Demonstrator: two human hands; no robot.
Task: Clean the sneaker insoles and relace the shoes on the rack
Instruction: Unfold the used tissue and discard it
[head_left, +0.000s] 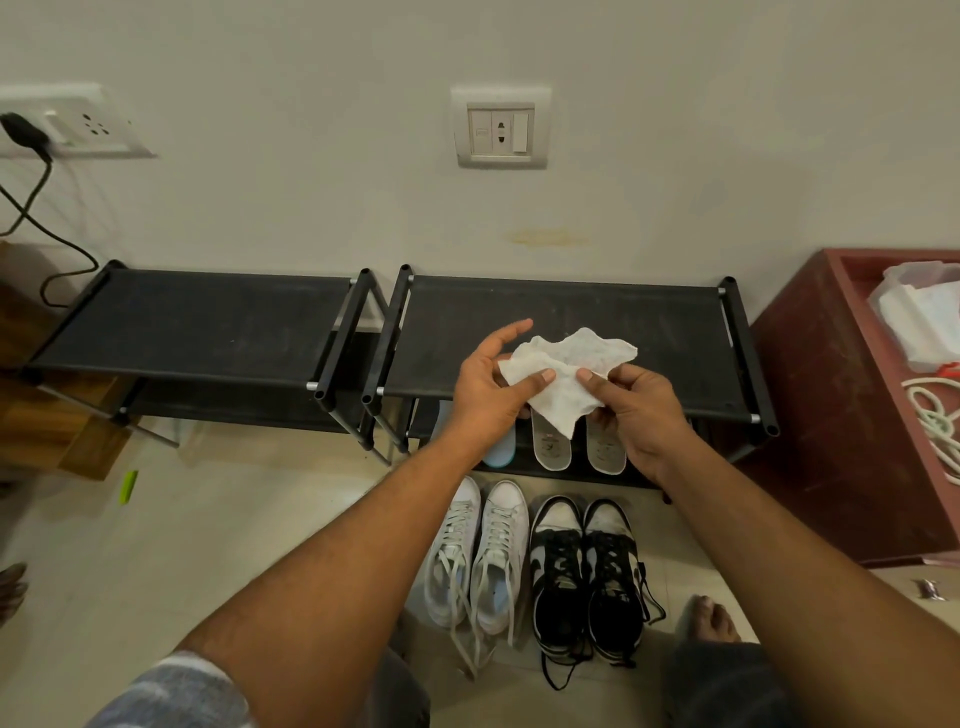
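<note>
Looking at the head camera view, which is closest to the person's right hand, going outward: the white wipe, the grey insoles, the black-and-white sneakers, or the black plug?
1. white wipe: pinched in the right hand itself.
2. grey insoles: low in the rack, just under the hand.
3. black-and-white sneakers: on the floor, nearer the person.
4. black plug: far left, up on the wall.

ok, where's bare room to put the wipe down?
Left rack's top shelf is all bare. Right rack's top shelf is bare around the held wipe. Floor left of the white sneakers is open. Crowded: insoles on the lower shelf, black sneakers beside the white pair.
</note>
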